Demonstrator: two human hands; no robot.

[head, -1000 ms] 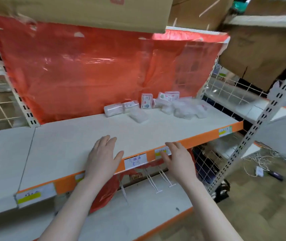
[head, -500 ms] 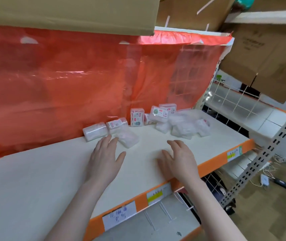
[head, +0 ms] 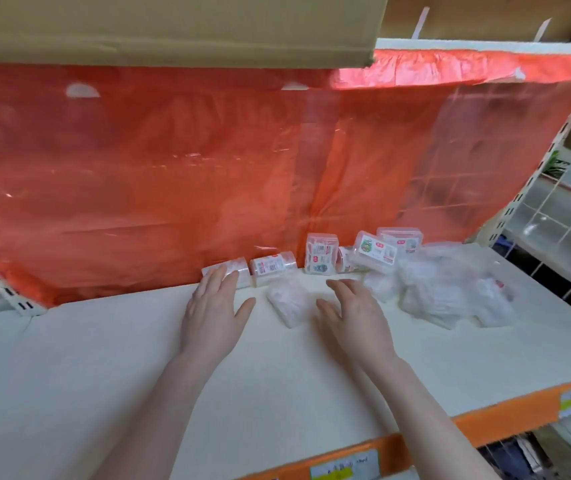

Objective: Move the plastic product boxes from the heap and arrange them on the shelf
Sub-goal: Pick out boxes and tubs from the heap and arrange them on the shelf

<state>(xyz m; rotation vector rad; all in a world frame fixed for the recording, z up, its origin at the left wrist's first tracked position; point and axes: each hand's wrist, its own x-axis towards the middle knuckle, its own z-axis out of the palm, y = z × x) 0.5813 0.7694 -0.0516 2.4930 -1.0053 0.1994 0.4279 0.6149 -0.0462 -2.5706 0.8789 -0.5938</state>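
Observation:
A heap of clear plastic product boxes (head: 450, 292) lies at the back right of the white shelf (head: 312, 368). One loose box (head: 287, 301) rests between my hands. Two boxes (head: 272, 266) lie on their sides along the red backing, and an upright labelled box (head: 320, 252) stands beside them. My left hand (head: 213, 311) hovers open, its fingertips over the leftmost lying box (head: 239, 271). My right hand (head: 355, 313) is open too, just left of the heap, holding nothing.
A red plastic sheet (head: 208, 174) hangs behind the shelf. A cardboard box (head: 173, 26) overhangs from the shelf above. The shelf's front edge is orange (head: 506, 415) with price labels. A white wire grid (head: 554, 223) and slotted upright stand at the right.
Both hands have moved forward from the shelf's front edge toward the boxes at the back. The camera has come closer to the shelf.

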